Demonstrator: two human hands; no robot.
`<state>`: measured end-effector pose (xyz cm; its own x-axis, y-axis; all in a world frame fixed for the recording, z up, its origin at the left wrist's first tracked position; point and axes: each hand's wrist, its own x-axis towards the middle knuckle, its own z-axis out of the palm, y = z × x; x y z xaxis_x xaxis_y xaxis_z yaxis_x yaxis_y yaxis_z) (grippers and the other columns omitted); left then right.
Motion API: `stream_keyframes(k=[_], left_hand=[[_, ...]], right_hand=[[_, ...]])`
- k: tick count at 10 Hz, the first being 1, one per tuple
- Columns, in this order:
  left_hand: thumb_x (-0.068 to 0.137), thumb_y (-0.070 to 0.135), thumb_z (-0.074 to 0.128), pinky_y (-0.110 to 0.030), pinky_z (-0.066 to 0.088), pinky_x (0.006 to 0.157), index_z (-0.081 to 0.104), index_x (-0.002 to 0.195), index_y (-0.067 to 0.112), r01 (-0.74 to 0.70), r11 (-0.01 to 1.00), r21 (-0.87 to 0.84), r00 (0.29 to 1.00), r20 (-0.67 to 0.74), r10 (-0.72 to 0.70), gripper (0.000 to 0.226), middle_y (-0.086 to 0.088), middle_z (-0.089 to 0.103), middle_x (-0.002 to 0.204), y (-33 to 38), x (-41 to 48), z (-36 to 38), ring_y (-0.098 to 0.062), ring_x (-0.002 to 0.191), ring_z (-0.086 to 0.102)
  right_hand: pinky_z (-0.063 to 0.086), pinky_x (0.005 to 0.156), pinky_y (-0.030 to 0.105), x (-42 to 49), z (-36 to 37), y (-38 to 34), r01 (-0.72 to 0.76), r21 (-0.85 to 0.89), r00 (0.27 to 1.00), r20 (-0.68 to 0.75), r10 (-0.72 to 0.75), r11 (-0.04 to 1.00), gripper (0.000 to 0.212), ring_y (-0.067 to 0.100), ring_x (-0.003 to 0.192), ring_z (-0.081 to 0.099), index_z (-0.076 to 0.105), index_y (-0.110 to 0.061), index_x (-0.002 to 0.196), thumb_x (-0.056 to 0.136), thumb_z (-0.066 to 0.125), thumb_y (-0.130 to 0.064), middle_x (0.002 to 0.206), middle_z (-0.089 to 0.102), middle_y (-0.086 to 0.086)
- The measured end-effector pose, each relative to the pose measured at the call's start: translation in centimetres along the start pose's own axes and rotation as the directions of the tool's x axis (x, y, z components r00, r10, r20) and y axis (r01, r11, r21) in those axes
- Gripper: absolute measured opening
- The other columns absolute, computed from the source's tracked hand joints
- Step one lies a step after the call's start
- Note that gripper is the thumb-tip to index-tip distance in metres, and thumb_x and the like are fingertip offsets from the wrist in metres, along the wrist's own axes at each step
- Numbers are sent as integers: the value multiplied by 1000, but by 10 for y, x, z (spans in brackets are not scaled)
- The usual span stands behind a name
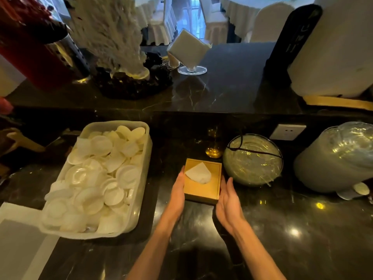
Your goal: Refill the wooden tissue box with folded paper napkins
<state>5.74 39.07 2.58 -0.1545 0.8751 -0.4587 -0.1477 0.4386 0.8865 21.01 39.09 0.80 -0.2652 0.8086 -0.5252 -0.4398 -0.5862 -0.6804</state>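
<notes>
Scene: I look down at a black marble counter [262, 229], lower centre of the frame.
Box: the square wooden tissue box [202, 187] sits there, lid on, a white folded paper napkin [198, 172] peaking from its round opening.
Left hand: my left hand [177, 190] lies flat against the box's left wall, fingers straight.
Right hand: my right hand [229, 201] is spread, palm inward, touching or just beside the right wall; I cannot tell which.
Handling: I judge the box stiff and light, its smooth walls possibly slippery; grip both side walls. The napkin is soft and tears easily.
Nearby: a white plastic tub of small white dishes [96, 178] at left; a film-covered glass bowl [252, 160] at right.
</notes>
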Motion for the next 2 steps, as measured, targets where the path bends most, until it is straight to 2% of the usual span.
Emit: stream_keyframes(k=[1, 2], left_hand=[[90, 61, 37, -44, 45, 108, 46, 140, 34, 29, 998, 53, 999, -31, -28, 57, -2, 63, 132, 8, -1, 0, -19, 120, 61], [98, 61, 30, -47, 27, 119, 18, 154, 35, 6, 985, 171, 1000, -22, -3, 63, 0, 35, 156, 5, -12, 0, -23, 144, 34]], right_hand=[[42, 102, 33, -1, 6, -6, 33, -88, 998, -49, -37, 996, 42, 9, 115, 61, 54, -37, 122, 101, 21, -53, 120, 69, -9], [30, 115, 39, -15, 12, -5, 64, -333, 993, -72, -93, 941, 59, 17, 138, 43, 36, -36, 145, 94, 28, -63, 155, 40, 1]])
